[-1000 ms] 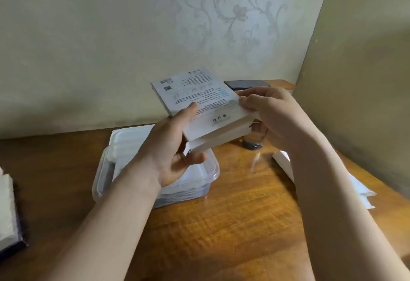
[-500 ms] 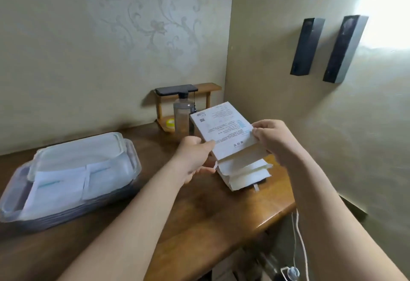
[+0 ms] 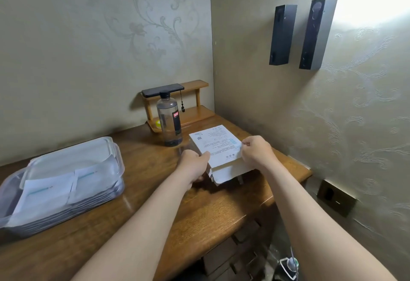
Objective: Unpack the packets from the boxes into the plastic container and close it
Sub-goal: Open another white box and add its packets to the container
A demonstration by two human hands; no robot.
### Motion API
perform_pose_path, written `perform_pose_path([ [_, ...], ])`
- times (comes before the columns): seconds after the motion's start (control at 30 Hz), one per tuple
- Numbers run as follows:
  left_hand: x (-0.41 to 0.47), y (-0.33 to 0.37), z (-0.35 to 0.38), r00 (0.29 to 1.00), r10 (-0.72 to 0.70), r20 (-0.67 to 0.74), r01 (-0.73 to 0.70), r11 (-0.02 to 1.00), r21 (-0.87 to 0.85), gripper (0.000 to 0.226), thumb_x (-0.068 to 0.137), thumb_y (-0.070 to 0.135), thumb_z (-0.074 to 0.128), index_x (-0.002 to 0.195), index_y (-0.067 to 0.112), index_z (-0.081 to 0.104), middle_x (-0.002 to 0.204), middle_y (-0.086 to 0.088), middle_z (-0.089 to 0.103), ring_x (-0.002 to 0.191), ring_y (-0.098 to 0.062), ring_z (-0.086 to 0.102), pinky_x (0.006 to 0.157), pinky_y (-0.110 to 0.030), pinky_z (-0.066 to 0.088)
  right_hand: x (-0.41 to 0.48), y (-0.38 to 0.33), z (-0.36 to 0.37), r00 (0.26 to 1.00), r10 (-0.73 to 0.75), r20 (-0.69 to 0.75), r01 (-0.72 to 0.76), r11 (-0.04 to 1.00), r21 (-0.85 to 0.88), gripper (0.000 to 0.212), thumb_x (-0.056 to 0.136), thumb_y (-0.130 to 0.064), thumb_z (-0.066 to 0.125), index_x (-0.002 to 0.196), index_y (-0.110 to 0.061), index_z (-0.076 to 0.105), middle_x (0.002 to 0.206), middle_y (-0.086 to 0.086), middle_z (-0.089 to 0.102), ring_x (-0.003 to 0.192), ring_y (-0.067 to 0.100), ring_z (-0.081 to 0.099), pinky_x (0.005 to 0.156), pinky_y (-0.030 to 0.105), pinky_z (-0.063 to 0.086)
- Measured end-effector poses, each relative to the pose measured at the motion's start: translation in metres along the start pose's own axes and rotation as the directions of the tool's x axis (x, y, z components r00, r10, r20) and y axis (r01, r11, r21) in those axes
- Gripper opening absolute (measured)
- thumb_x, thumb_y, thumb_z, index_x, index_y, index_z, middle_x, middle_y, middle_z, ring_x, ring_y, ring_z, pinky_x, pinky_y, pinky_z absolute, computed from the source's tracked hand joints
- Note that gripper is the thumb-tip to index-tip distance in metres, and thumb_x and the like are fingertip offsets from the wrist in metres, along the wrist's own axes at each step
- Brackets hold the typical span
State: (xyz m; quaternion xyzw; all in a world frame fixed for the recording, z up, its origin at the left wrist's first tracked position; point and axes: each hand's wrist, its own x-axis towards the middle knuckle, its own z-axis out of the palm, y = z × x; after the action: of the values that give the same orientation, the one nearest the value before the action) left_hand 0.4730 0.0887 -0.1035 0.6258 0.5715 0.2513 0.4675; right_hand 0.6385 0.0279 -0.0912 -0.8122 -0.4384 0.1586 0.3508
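On our table (image 3: 199, 218), the container (image 3: 118, 169) sits at 9 o'clock with packets (image 3: 44, 194) inside; the box (image 3: 218, 145) is at 3 o'clock, near the edge. Its open end faces us, so tilting may spill any contents. The bottle (image 3: 169, 120) stands just behind at 12; a nudge could topple it. Our left hand (image 3: 193, 165) grips the box's side, and our right hand (image 3: 255, 149) pinches its top.

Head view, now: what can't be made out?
- Box contents: head view, hidden by its printed top panel, the left hand and right hand.
- Box print: head view, too small to read.
- Plastic container: head view, left end cut off by frame edge.
- Packets: head view, count blurred through the lid.
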Motion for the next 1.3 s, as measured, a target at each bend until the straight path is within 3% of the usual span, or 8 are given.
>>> perform_pose_path([
  [0.1,-0.008,0.003,-0.013,0.998,-0.011,-0.056,0.012,1.0,0.011,0.04,0.105,0.039,0.049,0.127,0.008,0.06,0.114,-0.006,0.069,0.092,-0.023,0.068,0.061,-0.03,0.057,-0.007,-0.011,-0.005,0.991,-0.025,-0.128,0.011,0.994,-0.11,0.026,0.093,-0.018,0.041,0.075,-0.014,0.059,0.081,0.006,0.062,0.079,0.028,0.059,0.072,0.039,0.051],
  [0.27,-0.041,0.0,-0.071,0.975,0.116,-0.191,-0.108,0.993,0.052,0.022,0.099,0.023,0.052,0.087,0.012,0.066,0.091,-0.009,0.068,0.084,-0.026,0.071,0.083,-0.046,0.063,-0.037,-0.079,-0.005,0.947,-0.23,-0.224,0.195,0.966,-0.17,0.02,0.086,-0.009,0.038,0.072,-0.01,0.053,0.075,0.006,0.058,0.068,0.028,0.054,0.065,0.035,0.049],
  [0.47,-0.098,-0.032,-0.195,0.894,0.193,-0.404,-0.209,0.978,0.005,0.024,0.09,0.016,0.05,0.072,0.007,0.063,0.07,-0.011,0.069,0.072,-0.035,0.072,0.076,-0.054,0.061,-0.096,-0.198,0.056,0.883,-0.466,-0.058,0.469,0.874,0.124,0.023,0.091,-0.02,0.047,0.087,-0.011,0.067,0.081,0.007,0.069,0.079,0.03,0.065,0.075,0.044,0.058],
  [0.77,-0.196,-0.143,-0.374,0.639,0.02,-0.769,-0.02,1.0,0.01,0.014,0.099,0.023,0.053,0.109,0.018,0.062,0.1,-0.001,0.066,0.087,-0.016,0.064,0.075,-0.032,0.053,-0.227,-0.35,0.208,0.629,-0.717,0.301,0.626,0.696,0.351,0.024,0.089,-0.016,0.053,0.091,0.003,0.067,0.077,0.017,0.07,0.073,0.037,0.064,0.066,0.037,0.053],
  [0.9,-0.234,-0.198,-0.425,0.533,-0.088,-0.841,0.273,0.959,0.073,0.039,0.103,0.027,0.053,0.141,0.018,0.051,0.143,-0.006,0.052,0.13,-0.026,0.053,0.099,-0.035,0.046,-0.276,-0.38,0.267,0.494,-0.723,0.482,0.647,0.677,0.352,0.024,0.088,-0.014,0.048,0.066,-0.005,0.052,0.062,0.01,0.058,0.062,0.032,0.056,0.058,0.031,0.047],
  [1.1,-0.255,-0.256,-0.448,0.555,-0.284,-0.781,0.225,0.956,-0.188,0.055,0.106,0.028,0.051,0.157,0.015,0.035,0.155,-0.008,0.047,0.137,-0.027,0.05,0.106,-0.036,0.047,-0.308,-0.388,0.321,0.448,-0.629,0.636,0.626,0.728,0.279,0.006,0.09,-0.012,0.045,0.086,-0.015,0.045,0.082,-0.002,0.051,0.076,0.021,0.051,0.057,0.025,0.039],
  [1.2,-0.251,-0.268,-0.452,0.534,-0.318,-0.783,0.144,0.947,-0.287,0.04,0.104,0.027,0.053,0.143,0.016,0.054,0.136,-0.006,0.062,0.119,-0.025,0.062,0.102,-0.044,0.055,-0.31,-0.389,0.328,0.476,-0.612,0.632,0.632,0.737,0.239,0.006,0.091,-0.01,0.045,0.088,-0.012,0.048,0.086,0.0,0.058,0.07,0.015,0.054,0.054,0.024,0.04],
  [1.3,-0.244,-0.273,-0.454,0.51,-0.329,-0.794,0.118,0.942,-0.315,0.016,0.103,0.022,0.055,0.089,0.025,0.063,0.099,0.002,0.068,0.102,-0.024,0.067,0.094,-0.05,0.059,-0.307,-0.392,0.332,0.509,-0.572,0.643,0.597,0.773,0.216,0.007,0.092,-0.011,0.047,0.088,-0.013,0.053,0.078,-0.001,0.055,0.065,0.013,0.051,0.051,0.023,0.038],
])
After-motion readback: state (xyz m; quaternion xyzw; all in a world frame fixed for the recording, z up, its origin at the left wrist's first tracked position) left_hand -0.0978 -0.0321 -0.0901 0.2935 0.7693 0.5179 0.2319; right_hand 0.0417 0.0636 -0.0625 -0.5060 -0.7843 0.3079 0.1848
